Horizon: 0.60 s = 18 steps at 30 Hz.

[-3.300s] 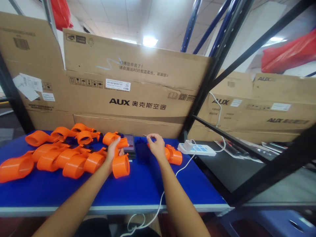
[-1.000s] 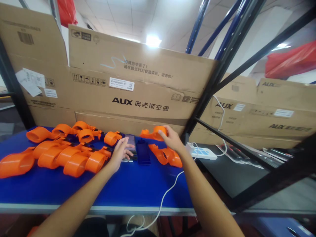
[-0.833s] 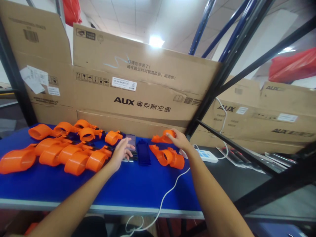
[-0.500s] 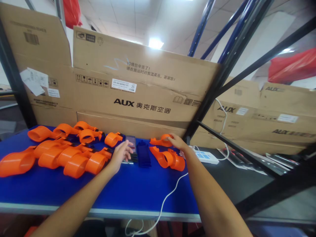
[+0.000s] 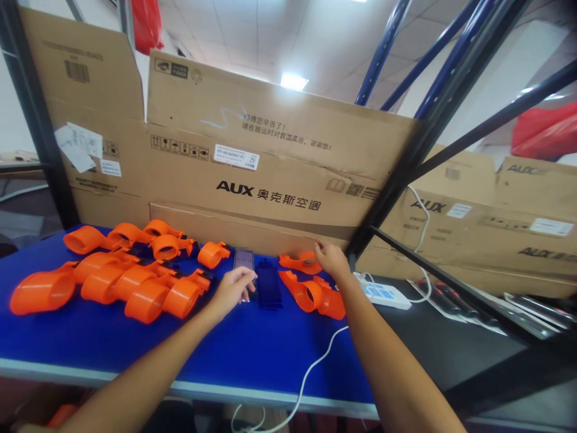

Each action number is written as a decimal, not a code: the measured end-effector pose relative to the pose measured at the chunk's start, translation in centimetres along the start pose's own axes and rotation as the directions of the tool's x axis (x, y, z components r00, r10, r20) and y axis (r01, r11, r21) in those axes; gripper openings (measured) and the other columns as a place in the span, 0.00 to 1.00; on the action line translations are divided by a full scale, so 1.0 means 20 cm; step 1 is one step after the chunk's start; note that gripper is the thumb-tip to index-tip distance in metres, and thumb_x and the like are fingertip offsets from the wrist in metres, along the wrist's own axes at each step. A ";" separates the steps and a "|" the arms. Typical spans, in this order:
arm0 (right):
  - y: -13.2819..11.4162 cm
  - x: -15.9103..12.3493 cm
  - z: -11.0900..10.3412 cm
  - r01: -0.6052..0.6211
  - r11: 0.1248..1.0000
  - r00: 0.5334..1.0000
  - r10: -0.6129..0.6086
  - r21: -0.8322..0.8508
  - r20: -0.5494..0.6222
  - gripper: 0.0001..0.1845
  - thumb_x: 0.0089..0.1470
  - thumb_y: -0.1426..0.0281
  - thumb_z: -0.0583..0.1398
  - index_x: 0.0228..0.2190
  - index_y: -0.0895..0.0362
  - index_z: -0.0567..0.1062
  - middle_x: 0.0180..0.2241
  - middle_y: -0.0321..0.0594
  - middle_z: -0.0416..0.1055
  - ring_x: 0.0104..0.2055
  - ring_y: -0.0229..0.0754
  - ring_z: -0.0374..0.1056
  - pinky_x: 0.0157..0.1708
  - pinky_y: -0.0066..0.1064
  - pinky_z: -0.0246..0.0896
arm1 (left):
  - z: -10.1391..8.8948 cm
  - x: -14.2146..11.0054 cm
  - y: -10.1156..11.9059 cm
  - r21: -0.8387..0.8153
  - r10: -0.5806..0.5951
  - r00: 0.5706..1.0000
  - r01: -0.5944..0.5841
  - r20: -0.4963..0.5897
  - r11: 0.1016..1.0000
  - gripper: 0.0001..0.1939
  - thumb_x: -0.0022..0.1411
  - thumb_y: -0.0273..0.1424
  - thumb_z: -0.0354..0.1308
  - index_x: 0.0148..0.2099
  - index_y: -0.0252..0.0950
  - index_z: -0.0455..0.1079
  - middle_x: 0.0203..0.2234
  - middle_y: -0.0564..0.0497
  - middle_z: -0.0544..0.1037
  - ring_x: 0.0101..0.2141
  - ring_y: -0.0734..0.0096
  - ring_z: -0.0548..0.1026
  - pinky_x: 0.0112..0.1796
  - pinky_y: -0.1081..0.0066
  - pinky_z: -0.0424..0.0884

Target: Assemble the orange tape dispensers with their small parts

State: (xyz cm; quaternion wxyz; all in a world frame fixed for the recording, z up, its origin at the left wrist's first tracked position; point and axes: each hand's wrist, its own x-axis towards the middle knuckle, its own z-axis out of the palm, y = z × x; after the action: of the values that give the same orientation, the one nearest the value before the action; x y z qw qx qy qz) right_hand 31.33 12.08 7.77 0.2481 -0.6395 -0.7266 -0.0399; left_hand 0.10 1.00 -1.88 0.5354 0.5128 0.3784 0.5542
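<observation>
My left hand hovers over the blue tabletop with nothing visible in it, fingers apart and loosely bent. Just behind it lies a phone, partly covered by the hand. To its right is a dark blue flat bundle. My right hand is at the back right, beside an orange looped band; its fingertips point up and left, and nothing shows in them. In front of that band lie more orange looped bands. Several orange bands with black ends are grouped on the left.
A large cardboard sheet stands along the back of the blue table. A black rack post rises at the right, near a white power strip. A white cable runs over the table's front edge.
The view has shifted slightly, so the scene sits further right. My left hand has moved right, towards the dark blue bundle. My right hand has lifted a little off the back orange band.
</observation>
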 end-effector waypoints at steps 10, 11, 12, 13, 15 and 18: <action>-0.97 -0.03 0.19 0.466 0.871 0.859 -0.487 0.154 0.157 0.28 0.64 0.49 0.56 0.59 0.49 0.70 0.49 0.43 0.79 0.50 0.50 0.74 0.48 0.37 0.64 | -0.05 0.06 -0.05 0.003 0.107 0.971 -0.109 -0.214 0.994 0.05 0.55 0.31 0.65 0.36 0.37 0.77 0.29 0.49 0.80 0.33 0.64 0.78 0.37 0.69 0.71; -1.05 -0.03 0.24 0.472 0.867 0.847 -0.496 0.160 0.192 0.32 0.62 0.47 0.57 0.61 0.50 0.68 0.52 0.45 0.78 0.52 0.53 0.74 0.49 0.39 0.64 | -0.06 0.07 -0.05 -0.009 0.115 0.962 -0.121 -0.249 0.993 0.06 0.55 0.30 0.64 0.37 0.37 0.77 0.31 0.49 0.81 0.37 0.62 0.78 0.41 0.67 0.72; -1.12 -0.03 0.28 0.472 0.867 0.841 -0.497 0.160 0.215 0.36 0.60 0.46 0.59 0.62 0.51 0.67 0.53 0.47 0.77 0.53 0.55 0.73 0.50 0.41 0.64 | -0.07 0.08 -0.05 -0.025 0.119 0.954 -0.131 -0.275 0.991 0.07 0.56 0.29 0.64 0.39 0.38 0.76 0.34 0.48 0.82 0.40 0.60 0.78 0.45 0.64 0.71; -1.18 -0.03 0.33 0.468 0.869 0.836 -0.494 0.159 0.240 0.40 0.57 0.44 0.61 0.63 0.52 0.66 0.54 0.49 0.77 0.54 0.58 0.73 0.51 0.43 0.64 | -0.07 0.08 -0.05 -0.043 0.119 0.949 -0.137 -0.291 0.990 0.08 0.56 0.29 0.63 0.41 0.38 0.76 0.36 0.47 0.82 0.43 0.58 0.78 0.47 0.63 0.71; -1.27 -0.03 0.41 0.453 0.878 0.828 -0.479 0.156 0.292 0.44 0.54 0.41 0.62 0.63 0.53 0.65 0.54 0.52 0.76 0.55 0.62 0.72 0.51 0.47 0.64 | -0.08 0.09 -0.05 -0.085 0.110 0.949 -0.141 -0.297 0.986 0.09 0.57 0.29 0.62 0.42 0.38 0.75 0.39 0.46 0.82 0.46 0.54 0.78 0.49 0.60 0.70; -1.33 -0.03 0.49 0.435 0.886 0.813 -0.464 0.162 0.351 0.46 0.50 0.40 0.64 0.61 0.55 0.67 0.53 0.55 0.77 0.53 0.64 0.73 0.49 0.50 0.66 | -0.08 0.09 -0.06 -0.146 0.081 0.957 -0.125 -0.278 0.981 0.08 0.58 0.30 0.62 0.42 0.39 0.75 0.40 0.44 0.82 0.50 0.52 0.77 0.50 0.60 0.70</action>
State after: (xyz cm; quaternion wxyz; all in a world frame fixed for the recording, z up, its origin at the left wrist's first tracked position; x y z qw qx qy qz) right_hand 3.05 10.53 5.86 0.1096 -0.4353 -0.8919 0.0541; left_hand -0.94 3.21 -3.01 0.4888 0.4059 0.3744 0.6754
